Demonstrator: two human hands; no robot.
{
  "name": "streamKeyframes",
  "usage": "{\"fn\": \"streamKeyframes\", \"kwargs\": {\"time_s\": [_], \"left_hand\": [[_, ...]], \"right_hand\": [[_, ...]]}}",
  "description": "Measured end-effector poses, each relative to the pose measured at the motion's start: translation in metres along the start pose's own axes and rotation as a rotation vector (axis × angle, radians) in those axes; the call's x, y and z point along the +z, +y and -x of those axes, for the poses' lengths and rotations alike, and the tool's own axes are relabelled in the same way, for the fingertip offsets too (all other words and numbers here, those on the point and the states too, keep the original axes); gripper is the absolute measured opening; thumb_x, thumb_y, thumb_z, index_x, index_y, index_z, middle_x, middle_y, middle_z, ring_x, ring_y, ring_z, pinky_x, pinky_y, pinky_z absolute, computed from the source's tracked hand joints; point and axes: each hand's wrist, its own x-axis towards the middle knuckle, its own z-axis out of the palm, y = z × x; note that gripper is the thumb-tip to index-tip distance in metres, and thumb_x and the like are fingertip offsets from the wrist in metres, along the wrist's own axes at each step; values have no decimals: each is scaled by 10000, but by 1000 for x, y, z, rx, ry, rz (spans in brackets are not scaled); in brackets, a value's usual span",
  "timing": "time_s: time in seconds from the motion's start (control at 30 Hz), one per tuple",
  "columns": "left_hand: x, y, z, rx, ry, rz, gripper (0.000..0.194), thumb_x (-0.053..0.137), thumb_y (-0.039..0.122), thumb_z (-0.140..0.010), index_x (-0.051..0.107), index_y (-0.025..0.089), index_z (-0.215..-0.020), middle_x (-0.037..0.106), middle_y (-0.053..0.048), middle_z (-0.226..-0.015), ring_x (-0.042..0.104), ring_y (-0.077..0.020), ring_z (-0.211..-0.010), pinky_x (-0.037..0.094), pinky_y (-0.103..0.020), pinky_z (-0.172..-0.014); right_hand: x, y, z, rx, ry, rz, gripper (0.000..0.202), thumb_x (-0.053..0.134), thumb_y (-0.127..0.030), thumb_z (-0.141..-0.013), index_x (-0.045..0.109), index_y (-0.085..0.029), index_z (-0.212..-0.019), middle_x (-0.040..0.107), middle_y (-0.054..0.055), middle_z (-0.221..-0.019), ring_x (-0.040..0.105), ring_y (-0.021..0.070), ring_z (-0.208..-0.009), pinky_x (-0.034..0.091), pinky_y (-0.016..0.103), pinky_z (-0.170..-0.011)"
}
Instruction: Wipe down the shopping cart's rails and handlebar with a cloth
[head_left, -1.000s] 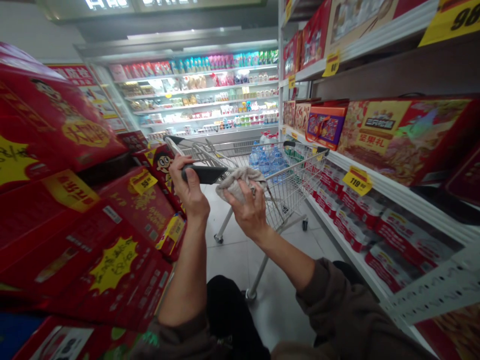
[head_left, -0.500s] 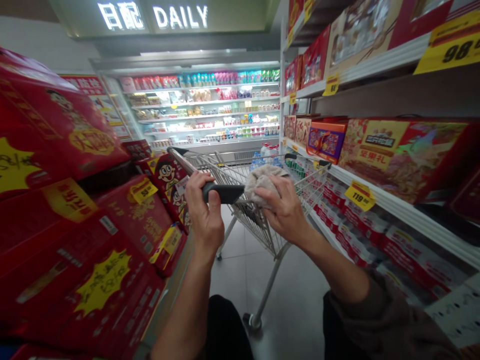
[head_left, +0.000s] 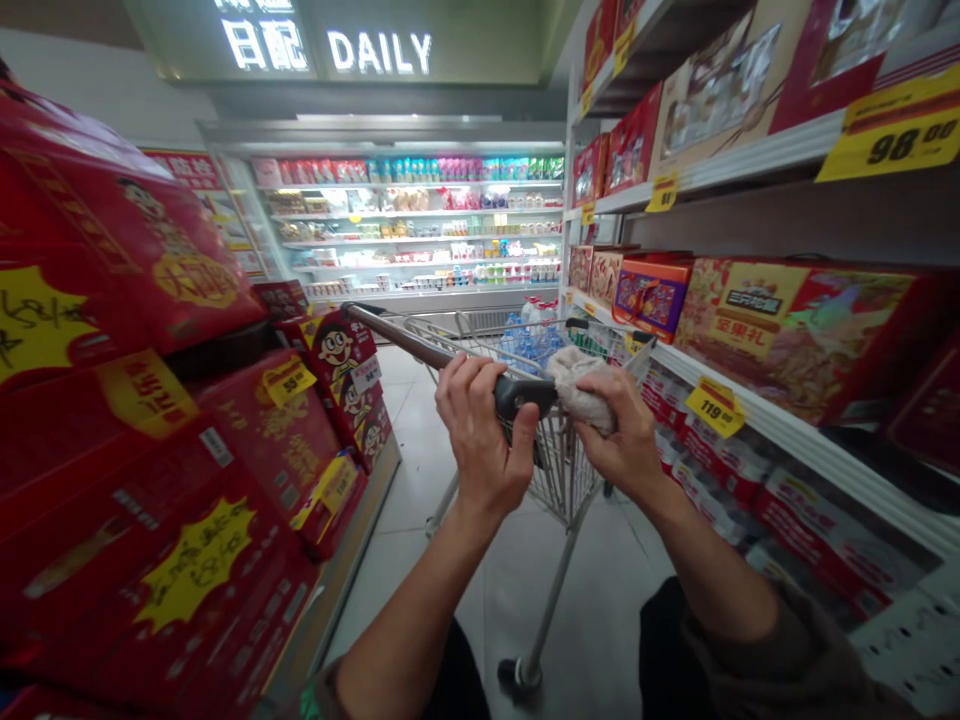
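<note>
Lit shelves [head_left: 420, 185] stand beyond a shopping cart [head_left: 562, 480]; the left hand [head_left: 487, 440] grips its handle [head_left: 412, 341]; the right hand [head_left: 622, 435] clutches a bunched cloth [head_left: 576, 388].

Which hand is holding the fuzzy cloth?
The right hand. It clutches the pale cloth at the end of the cart handle, while the left hand grips the handle.

Pale tiled floor [head_left: 600, 610] under a wire shopping cart [head_left: 561, 465], white shelf [head_left: 810, 458] bearing a red-and-gold box [head_left: 787, 330], an orange-and-purple box [head_left: 651, 298]
</note>
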Motion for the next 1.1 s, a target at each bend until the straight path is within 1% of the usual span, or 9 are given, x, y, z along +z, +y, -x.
{"fn": "streamKeyframes", "kwargs": {"time_s": [0.17,0.27,0.4,0.5,0.57,0.63,0.83,0.97,1.1], "left_hand": [[-5,-26,-6,136,-21,50,584,269,648,-987,541,228,-1289,620,-135,-1210,517,-293,-1252,382,-493,-1121],[-10,-51,-17,116,-23,35,679,186,692,-980,543,213,-1303,591,-147,-1293,509,-286,-1309,367,-479,-1149],[-16,-79,-28,11,-93,28,662,109,648,-1006,598,224,-1142,636,-111,-1194,526,-257,-1302,285,-469,-1213],[-21,-88,-28,-5,-113,53,656,114,654,-1003,601,229,-1110,637,-101,-1188,537,-248,-1278,260,-458,-1238],[-23,-91,-27,-14,-105,84,662,103,649,-1005,614,238,-1089,643,-90,-1166,531,-249,-1295,233,-461,-1255],[-24,-92,-26,-24,-101,144,682,88,656,-1000,630,245,-1048,647,-83,-1117,532,-260,-1308,240,-475,-1254],[-25,-79,-25,-21,-95,183,737,45,696,-975,630,250,-1023,654,-81,-1050,526,-308,-1352,160,-509,-1275],[-23,-64,-23,-41,-46,162,731,43,715,-962,612,259,-991,645,-69,-997,549,-306,-1307,204,-508,-1256],[-24,-67,-21,-11,-37,88,703,53,695,-974,607,263,-997,630,-61,-983,574,-289,-1237,151,-511,-1277]], "right_hand": [[-30,-20,-31,-168,-152,-68,349,596,-121,-798,647,-316,-1083,687,19,-1068,654,217,-1046,557,415,-931],[-42,-22,-52,-222,-324,-123,340,568,-119,-800,659,-317,-1061,704,4,-1037,655,200,-1048,551,392,-939],[-48,-13,-76,-279,-549,-230,401,555,-54,-754,670,-278,-1066,703,16,-1027,649,188,-1017,543,356,-910],[-41,7,-90,-258,-557,-243,456,575,-23,-730,668,-262,-1106,679,28,-1109,634,193,-1062,524,369,-956],[-33,22,-97,-221,-514,-191,484,590,-13,-726,671,-267,-1130,618,49,-1235,597,213,-1156,503,394,-1006],[-25,34,-102,-205,-544,-156,507,599,-5,-721,678,-277,-1141,555,58,-1309,568,225,-1200,495,404,-1024],[5,44,-121,-347,-983,-215,538,552,32,-730,716,-278,-1138,611,41,-1222,578,189,-1159,464,369,-1052],[60,45,-144,-419,-1154,-188,479,521,9,-758,743,-258,-1087,657,41,-1145,599,188,-1070,458,374,-1032],[113,51,-156,-399,-1148,-159,435,519,-25,-774,738,-233,-1087,656,63,-1131,604,197,-1045,462,371,-1023]]}}
